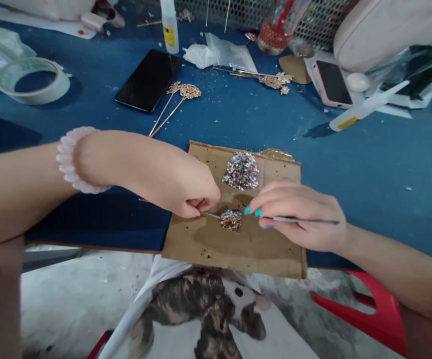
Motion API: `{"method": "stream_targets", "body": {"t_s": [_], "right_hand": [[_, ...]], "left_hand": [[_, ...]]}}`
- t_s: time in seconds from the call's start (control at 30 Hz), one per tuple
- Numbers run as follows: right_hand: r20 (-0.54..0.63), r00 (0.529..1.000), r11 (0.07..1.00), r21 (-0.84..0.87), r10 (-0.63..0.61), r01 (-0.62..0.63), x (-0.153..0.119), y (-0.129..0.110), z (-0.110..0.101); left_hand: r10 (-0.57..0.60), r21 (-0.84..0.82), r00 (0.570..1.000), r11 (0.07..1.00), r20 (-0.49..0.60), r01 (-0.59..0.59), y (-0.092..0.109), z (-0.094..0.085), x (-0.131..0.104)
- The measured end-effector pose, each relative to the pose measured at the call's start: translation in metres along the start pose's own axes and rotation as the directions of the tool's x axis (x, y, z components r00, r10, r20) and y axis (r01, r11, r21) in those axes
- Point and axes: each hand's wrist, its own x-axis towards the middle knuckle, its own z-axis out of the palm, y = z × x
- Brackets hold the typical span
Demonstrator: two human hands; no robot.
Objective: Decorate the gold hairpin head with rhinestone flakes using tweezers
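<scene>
My left hand [197, 192] is closed around the thin stem of a gold hairpin [231, 225]. The hairpin's openwork head rests low over the cardboard, its upper part covered with shiny stones and the lower part bare gold. Just right of that head, my right hand [298, 212] pinches a slim, grey, pen-like tool [300, 220]; its tip is too small to make out. Above the hairpin head lies a heap of multicoloured rhinestones [241, 171]. Both hands are over the cardboard sheet [234, 259].
Gold hairpins [189, 91] and a black phone [148, 80] lie behind my left hand. A tape roll [32, 81] is at far left. Glue bottles [170, 27], a plastic bag [232, 52] and a pink phone [331, 84] are along the back. A red stool [372, 314] is below right.
</scene>
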Motion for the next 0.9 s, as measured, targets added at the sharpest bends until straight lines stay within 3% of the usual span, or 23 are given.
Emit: {"method": "stream_targets", "body": {"t_s": [0.17,0.9], "right_hand": [[0.068,0.997,0.999,-0.021,-0.023,0.024,0.0001,-0.0109,0.0059],[0.068,0.997,0.997,-0.070,-0.018,0.023,0.0003,-0.0090,0.0093]], "left_hand": [[-0.007,0.009,1.000,1.000,-0.001,0.007,0.0038,-0.0032,0.0001],[0.029,0.010,0.999,1.000,-0.021,-0.029,0.0002,-0.0009,0.0037]]}}
